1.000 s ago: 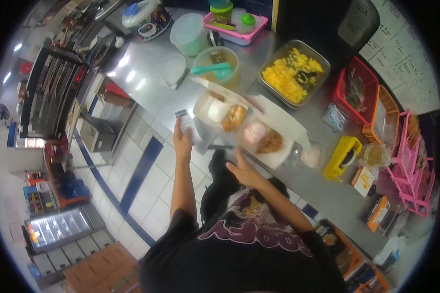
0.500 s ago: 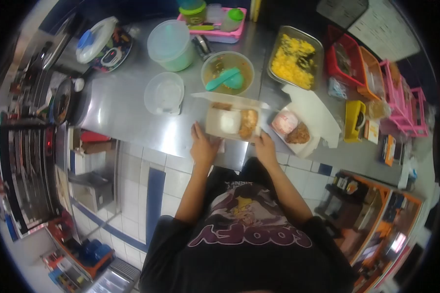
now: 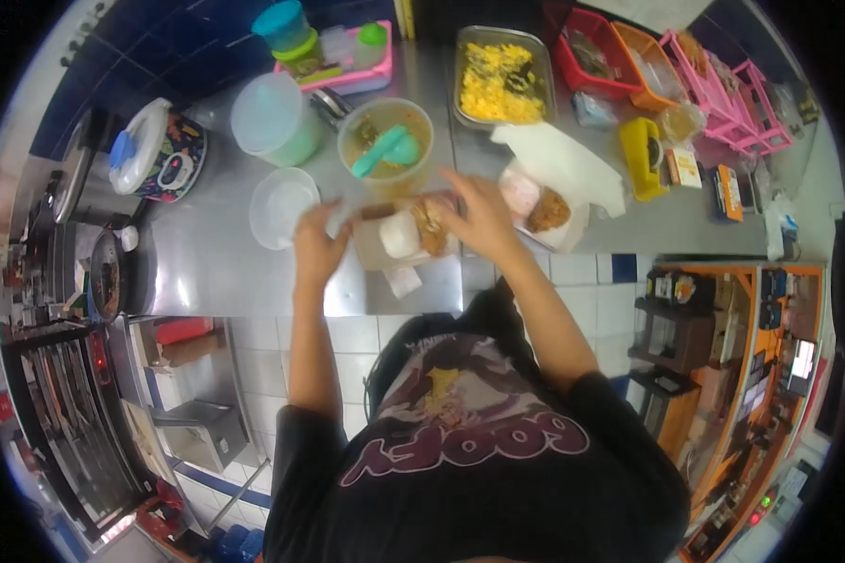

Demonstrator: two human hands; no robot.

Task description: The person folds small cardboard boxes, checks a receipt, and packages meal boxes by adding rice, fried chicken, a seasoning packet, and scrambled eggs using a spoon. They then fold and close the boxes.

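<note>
An open paper box [image 3: 374, 255] with white rice [image 3: 400, 235] and fried chicken [image 3: 431, 228] stands on the steel table. My left hand [image 3: 321, 242] is at the box's left side, thumb and fingers apart. At the box's right side, my right hand [image 3: 482, 218] reaches over the edge with its fingers spread. A small white paper slip [image 3: 403, 281] lies at the front of the box. To the right sits a second open box [image 3: 576, 220] with wrapped rice [image 3: 519, 192] and fried chicken [image 3: 548, 212].
Behind the box stands a tub [image 3: 385, 141] with a teal ladle. A clear lid [image 3: 284, 208], a lidded tub [image 3: 275, 120] and a rice cooker [image 3: 160, 150] are to the left. A metal tray [image 3: 504, 77] of yellow food, a yellow dispenser [image 3: 641, 159] and baskets [image 3: 596, 56] are right.
The view has turned and shifted. My left hand has let go of the white slip, which now lies by the first box. Both hands have moved to that box, now apart from the second one.
</note>
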